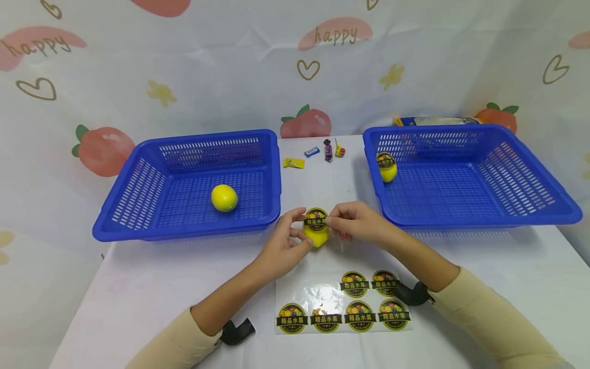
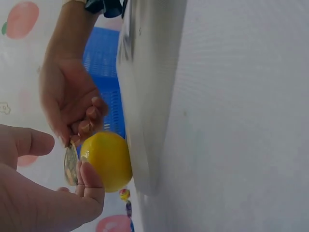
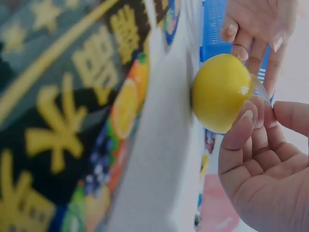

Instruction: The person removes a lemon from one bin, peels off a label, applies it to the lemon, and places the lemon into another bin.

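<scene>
On the white table between two blue baskets sits a yellow lemon [image 1: 317, 239]. Its upper part is overlapped in the head view by a round black-and-gold fruit sticker [image 1: 316, 220], seen nearly edge-on in the left wrist view. My right hand [image 1: 357, 221] pinches that sticker's right edge between thumb and forefinger. My left hand [image 1: 286, 248] is at the lemon's left side, its fingers spread and loosely bent beside the fruit. In the left wrist view the sticker [image 2: 71, 165] stands just beside the lemon [image 2: 107, 162]. The right wrist view shows left fingers partly behind the lemon [image 3: 222, 92].
A sheet of several round stickers [image 1: 318, 289] lies in front of the hands. The left basket [image 1: 184, 230] holds a plain lemon [image 1: 224, 198]; the right basket [image 1: 479, 221] holds a stickered one [image 1: 388, 171]. Wrapped candies [image 1: 311, 151] lie between the baskets.
</scene>
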The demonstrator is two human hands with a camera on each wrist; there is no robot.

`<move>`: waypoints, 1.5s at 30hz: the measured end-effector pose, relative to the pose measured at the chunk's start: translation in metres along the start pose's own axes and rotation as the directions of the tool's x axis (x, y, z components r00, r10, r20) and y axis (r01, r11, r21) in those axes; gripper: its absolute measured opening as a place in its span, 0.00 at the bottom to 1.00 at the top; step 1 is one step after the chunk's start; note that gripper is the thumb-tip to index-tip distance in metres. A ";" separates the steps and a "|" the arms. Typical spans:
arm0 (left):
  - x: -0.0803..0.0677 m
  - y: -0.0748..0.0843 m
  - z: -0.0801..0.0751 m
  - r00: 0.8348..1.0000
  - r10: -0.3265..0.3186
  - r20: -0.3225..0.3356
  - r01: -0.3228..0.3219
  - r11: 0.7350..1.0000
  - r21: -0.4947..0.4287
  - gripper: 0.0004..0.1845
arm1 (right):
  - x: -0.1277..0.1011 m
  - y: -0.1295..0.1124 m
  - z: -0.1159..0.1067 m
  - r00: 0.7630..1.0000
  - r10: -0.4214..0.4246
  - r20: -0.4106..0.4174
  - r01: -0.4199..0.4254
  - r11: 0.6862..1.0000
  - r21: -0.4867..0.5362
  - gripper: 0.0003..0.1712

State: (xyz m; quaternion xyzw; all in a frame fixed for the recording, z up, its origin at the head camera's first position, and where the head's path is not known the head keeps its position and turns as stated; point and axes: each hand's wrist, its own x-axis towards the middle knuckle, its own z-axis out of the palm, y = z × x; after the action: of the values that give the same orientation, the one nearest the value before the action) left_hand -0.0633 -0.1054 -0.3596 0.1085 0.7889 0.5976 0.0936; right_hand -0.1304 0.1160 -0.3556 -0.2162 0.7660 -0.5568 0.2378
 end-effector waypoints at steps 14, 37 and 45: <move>0.021 -0.014 0.000 0.992 -0.124 -0.018 0.122 0.989 -0.080 0.28 | 0.008 0.009 0.005 0.991 0.130 -0.034 -0.130 0.992 0.008 0.15; 0.033 -0.022 -0.014 0.949 -0.243 0.201 0.269 0.957 -0.112 0.26 | 0.007 0.010 0.009 0.987 0.157 -0.033 -0.156 0.987 0.026 0.15; 0.039 -0.021 -0.013 0.935 -0.267 0.232 0.301 0.945 -0.129 0.26 | 0.007 0.008 0.005 0.989 0.150 0.009 -0.150 0.988 -0.023 0.16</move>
State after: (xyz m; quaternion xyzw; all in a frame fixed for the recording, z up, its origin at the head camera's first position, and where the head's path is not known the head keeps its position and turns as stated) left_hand -0.1055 -0.1122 -0.3773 0.0482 0.7306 0.6249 0.2711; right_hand -0.1336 0.1104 -0.3654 -0.1634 0.7848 -0.5278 0.2806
